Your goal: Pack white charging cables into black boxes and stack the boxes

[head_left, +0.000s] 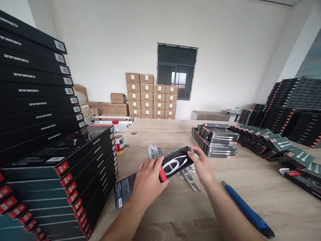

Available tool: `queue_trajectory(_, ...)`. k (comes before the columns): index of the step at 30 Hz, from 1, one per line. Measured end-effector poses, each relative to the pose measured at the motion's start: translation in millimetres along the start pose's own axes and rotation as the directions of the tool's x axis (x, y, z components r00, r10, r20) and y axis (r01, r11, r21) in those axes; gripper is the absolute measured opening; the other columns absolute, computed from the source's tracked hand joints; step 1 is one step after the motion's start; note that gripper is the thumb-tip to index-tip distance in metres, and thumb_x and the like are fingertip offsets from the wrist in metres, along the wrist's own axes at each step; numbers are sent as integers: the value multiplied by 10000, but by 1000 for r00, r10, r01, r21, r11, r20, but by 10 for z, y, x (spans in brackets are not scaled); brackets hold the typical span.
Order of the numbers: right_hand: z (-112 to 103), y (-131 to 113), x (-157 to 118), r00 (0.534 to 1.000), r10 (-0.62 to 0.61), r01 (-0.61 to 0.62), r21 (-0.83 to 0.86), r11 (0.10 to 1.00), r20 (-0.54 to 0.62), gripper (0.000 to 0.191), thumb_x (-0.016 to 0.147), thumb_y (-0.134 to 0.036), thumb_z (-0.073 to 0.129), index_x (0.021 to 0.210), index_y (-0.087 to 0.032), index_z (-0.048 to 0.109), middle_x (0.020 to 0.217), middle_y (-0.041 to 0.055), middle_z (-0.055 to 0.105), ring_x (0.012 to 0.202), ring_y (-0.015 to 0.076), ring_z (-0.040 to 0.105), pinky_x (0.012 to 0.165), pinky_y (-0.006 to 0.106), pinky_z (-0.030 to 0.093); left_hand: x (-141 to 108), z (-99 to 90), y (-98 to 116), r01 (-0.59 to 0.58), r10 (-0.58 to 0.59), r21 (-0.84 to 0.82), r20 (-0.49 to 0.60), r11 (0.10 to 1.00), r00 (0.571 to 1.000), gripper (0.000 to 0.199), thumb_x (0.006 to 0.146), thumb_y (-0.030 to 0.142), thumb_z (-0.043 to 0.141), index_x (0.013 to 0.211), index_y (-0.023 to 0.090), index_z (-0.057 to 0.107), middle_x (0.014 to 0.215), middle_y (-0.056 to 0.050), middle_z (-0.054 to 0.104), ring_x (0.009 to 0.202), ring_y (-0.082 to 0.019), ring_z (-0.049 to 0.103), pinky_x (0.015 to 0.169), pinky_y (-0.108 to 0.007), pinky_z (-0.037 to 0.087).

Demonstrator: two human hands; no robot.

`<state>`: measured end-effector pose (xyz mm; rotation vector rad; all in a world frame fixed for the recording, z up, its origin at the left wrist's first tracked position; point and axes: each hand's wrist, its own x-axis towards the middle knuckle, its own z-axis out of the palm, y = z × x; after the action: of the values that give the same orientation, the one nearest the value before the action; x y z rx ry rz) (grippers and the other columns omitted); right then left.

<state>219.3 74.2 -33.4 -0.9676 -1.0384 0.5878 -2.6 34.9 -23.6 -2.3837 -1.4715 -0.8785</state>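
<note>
Steadying the black tray near the frame's centre, our left hand clasps its red-marked end, our right hand the upper-right end; we'd best press lightly and evenly, letting the coiled white cable lie flat.

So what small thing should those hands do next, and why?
Perhaps the right hand could lightly press the plug of the white cable flat: the cable lies coiled in the black tray, its plug near that thumb, while the left hand holds the tray.
</note>
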Motion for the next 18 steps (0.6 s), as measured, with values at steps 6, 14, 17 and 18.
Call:
queue_trajectory(6, -45, 55, -107, 894, -221, 419, -556, 718, 389, 223, 791, -223, 654, 987, -278, 746, 1396, 92, 579, 1398, 345, 370, 1127, 620, 276, -38, 4, 27, 17, -20, 27, 130, 1000, 991, 670, 721, 304, 775, 1350, 210, 562, 1193, -103, 690, 1108, -328, 624, 952, -466, 416)
queue_trajectory(14, -79, 61, -98, 859, -96, 463, -683, 565, 503, 96, 781, -168, 713, 785, -253, 759, 1440, 97, 578, 1424, 386, 342, 1101, 645, 282, -19, -19, 24, 69, -68, 0, 201, 998, 977, 659, 720, 327, 758, 1341, 217, 567, 1239, -96, 683, 1143, -318, 611, 996, -467, 407)
queue_trajectory(17, -90, 45, -41, 866, -184, 455, -576, 679, 466, 102, 808, -200, 682, 749, -259, 740, 1346, 67, 656, 1385, 337, 404, 1117, 590, 304, -13, -24, 21, 122, -113, -19, 267, 992, 957, 658, 725, 348, 741, 1346, 223, 562, 1255, -96, 683, 1155, -322, 611, 986, -466, 427)
queue_trajectory(18, -101, 51, -12, 886, -221, 428, -537, 727, 407, 93, 812, -229, 675, 754, -263, 739, 1303, 63, 680, 1355, 321, 438, 1120, 561, 318, -12, -28, 19, 139, -126, -22, 293, 990, 948, 654, 725, 357, 736, 1342, 224, 564, 1250, -97, 687, 1154, -327, 612, 977, -469, 435)
